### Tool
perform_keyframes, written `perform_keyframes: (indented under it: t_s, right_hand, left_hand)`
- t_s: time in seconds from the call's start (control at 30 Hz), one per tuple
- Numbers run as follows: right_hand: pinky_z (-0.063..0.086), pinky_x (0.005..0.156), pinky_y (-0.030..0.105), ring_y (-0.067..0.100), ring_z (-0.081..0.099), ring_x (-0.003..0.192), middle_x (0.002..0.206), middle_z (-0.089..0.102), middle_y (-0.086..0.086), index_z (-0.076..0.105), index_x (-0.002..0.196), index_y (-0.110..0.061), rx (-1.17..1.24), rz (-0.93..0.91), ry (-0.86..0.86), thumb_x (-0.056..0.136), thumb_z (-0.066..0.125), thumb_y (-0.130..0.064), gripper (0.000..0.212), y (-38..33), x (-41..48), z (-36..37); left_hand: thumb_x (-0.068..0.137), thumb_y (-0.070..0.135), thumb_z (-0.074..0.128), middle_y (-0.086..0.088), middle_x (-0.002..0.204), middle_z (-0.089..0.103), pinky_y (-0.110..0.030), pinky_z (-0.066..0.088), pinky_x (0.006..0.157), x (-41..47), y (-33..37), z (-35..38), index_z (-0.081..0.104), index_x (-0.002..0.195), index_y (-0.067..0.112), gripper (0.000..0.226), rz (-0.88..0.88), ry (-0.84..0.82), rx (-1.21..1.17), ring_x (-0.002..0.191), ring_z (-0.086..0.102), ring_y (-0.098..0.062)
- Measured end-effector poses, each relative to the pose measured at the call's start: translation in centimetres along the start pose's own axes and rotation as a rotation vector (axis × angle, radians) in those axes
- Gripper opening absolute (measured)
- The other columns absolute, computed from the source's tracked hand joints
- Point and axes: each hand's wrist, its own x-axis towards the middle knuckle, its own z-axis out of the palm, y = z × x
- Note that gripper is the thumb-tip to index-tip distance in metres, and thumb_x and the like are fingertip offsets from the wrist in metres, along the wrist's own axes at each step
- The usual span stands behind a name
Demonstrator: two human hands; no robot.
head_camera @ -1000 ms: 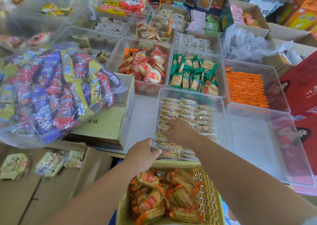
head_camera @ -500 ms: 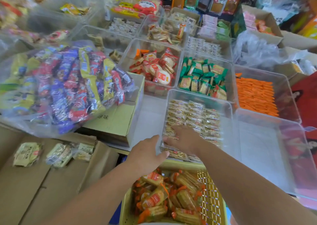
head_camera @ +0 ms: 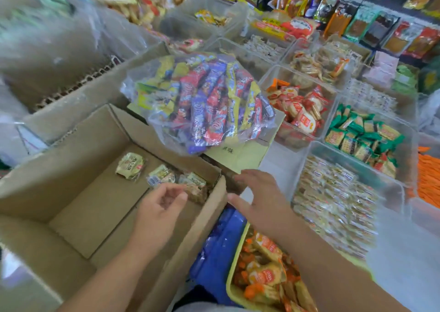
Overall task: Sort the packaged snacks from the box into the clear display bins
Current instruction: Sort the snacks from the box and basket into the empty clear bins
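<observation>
We've got the open cardboard box (head_camera: 71,173) under the left grip (head_camera: 159,214); its right wall runs btwn the two grips. A clear bag of mixed bars (head_camera: 202,102) lies beyond both grips, on a closed carton (head_camera: 240,157). The clear bin (head_camera: 314,147) of pale packs sits just right of the right grip (head_camera: 259,202), w/ more filled bins behind it. A yellow basket (head_camera: 229,285) w/ orange packs is below the right forearm, nearer us than the grip. Three snack packets (head_camera: 162,176) lie on the box floor just ahead of the left grip; the nearest is right at its fingertips, contact we can't tell. Left grip: fingers loosely curled, holding nothing. Right grip: wide, fingers spread, holding nothing, just outside the box wall.
</observation>
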Motion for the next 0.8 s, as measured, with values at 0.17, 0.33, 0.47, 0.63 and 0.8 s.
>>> perform_keyframes:
  t_s: [0.17, 0.33, 0.47, 0.63, 0.8]
  right_hand:
    - [0.002, 0.126, 0.049, 0.027, 0.01, 0.154, 0.156, 0.038, -0.001, 0.057, 0.139, -0.031, -0.273, -0.178, -0.275, 0.095, 0.04, -0.065, 0.058, -5.3, 1.4, 5.8]
    - [-0.007, 0.121, 0.062, 0.024, -0.002, 0.154, 0.158, 0.032, -0.006, 0.057, 0.137, -0.037, -0.423, -0.122, -0.363, 0.099, 0.031, -0.065, 0.054, -5.4, 2.5, 7.7]
    - [-0.003, 0.121, 0.063, 0.024, 0.003, 0.153, 0.153, 0.035, -0.008, 0.057, 0.136, -0.04, -0.447, -0.128, -0.358, 0.096, 0.028, -0.068, 0.057, -4.9, 2.5, 8.1]
    - [-0.001, 0.122, 0.063, 0.023, 0.004, 0.152, 0.151, 0.036, -0.01, 0.057, 0.136, -0.041, -0.421, -0.119, -0.346, 0.094, 0.026, -0.067, 0.058, -4.8, 2.6, 8.1]
    - [0.001, 0.122, 0.063, 0.022, 0.003, 0.152, 0.153, 0.035, -0.01, 0.058, 0.133, -0.043, -0.37, -0.11, -0.344, 0.091, 0.025, -0.069, 0.06, -4.3, 2.6, 8.3]
  left_hand:
    - [0.091, 0.029, 0.076, 0.007, 0.117, 0.066, -0.028, 0.048, 0.075, 3.7, -4.8, -4.3, 0.061, 0.112, 0.033, 0.026, -0.257, 0.038, 0.13, 0.09, 0.062, -0.011]
    - [0.087, 0.048, 0.076, -0.007, 0.149, 0.049, -0.039, 0.042, 0.105, 8.0, -7.8, -7.5, 0.042, 0.152, 0.027, 0.077, -0.304, 0.005, 0.488, 0.133, 0.05, -0.032]
    - [0.079, 0.061, 0.074, -0.015, 0.159, 0.037, -0.042, 0.035, 0.115, 12.6, -8.8, -8.2, 0.037, 0.157, 0.027, 0.093, -0.325, 0.049, 0.699, 0.142, 0.039, -0.04]
    - [0.062, 0.081, 0.076, -0.009, 0.172, 0.006, -0.055, 0.025, 0.121, 16.9, -10.3, -8.6, 0.026, 0.16, 0.035, 0.12, -0.35, 0.036, 0.872, 0.152, 0.022, -0.042]
    - [0.072, 0.076, 0.075, -0.015, 0.17, 0.018, -0.051, 0.025, 0.123, 19.3, -12.0, -8.1, 0.019, 0.163, 0.034, 0.115, -0.367, -0.016, 0.818, 0.152, 0.025, -0.041]
